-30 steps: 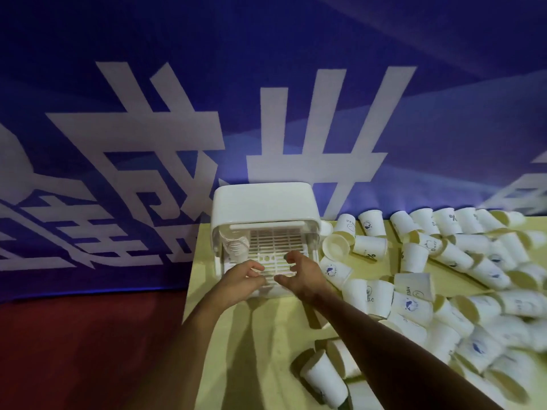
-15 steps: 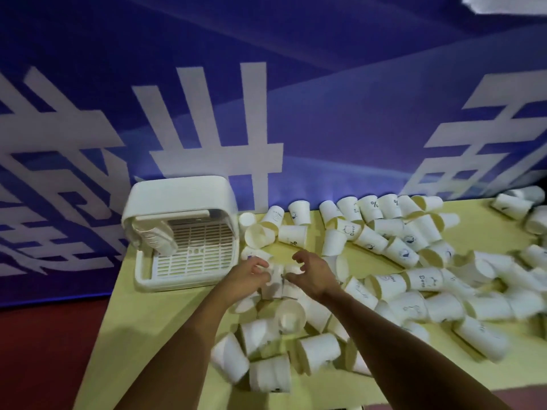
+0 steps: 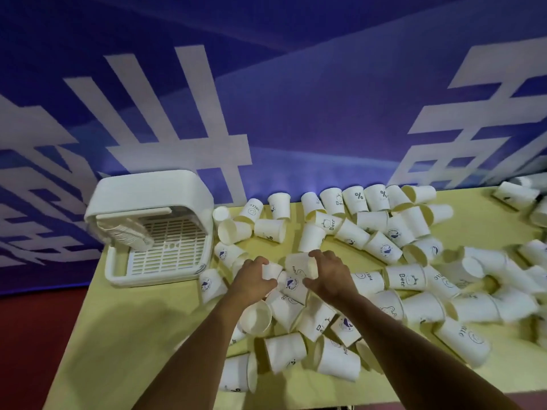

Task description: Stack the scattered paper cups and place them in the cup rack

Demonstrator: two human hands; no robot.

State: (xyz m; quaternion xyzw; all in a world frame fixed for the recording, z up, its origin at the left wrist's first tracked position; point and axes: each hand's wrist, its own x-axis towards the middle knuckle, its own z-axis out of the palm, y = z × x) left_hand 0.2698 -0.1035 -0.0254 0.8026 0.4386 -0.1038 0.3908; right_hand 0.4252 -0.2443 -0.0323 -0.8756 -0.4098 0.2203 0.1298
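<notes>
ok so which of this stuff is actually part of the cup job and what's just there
In the job: scattered paper cups, cup rack, stack in the rack, left hand gripping one cup, right hand gripping another cup.
Just there: blue banner, yellow table, red floor.

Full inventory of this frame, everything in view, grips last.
loose paper cups: dozens, white with blue prints, scattered on the table right of the rack, most on their sides
cup rack: one, white, far-left end of the table
cup stack: one, white, lying inside the rack at its left
table: one, yellow-green, lower half of the view
banner: one, blue with white characters, behind the table
floor: red, left of the table
left grip: one bare hand, holds the left cup, white, mid-pile
right grip: one bare hand, holds the right cup, white, beside it
</notes>
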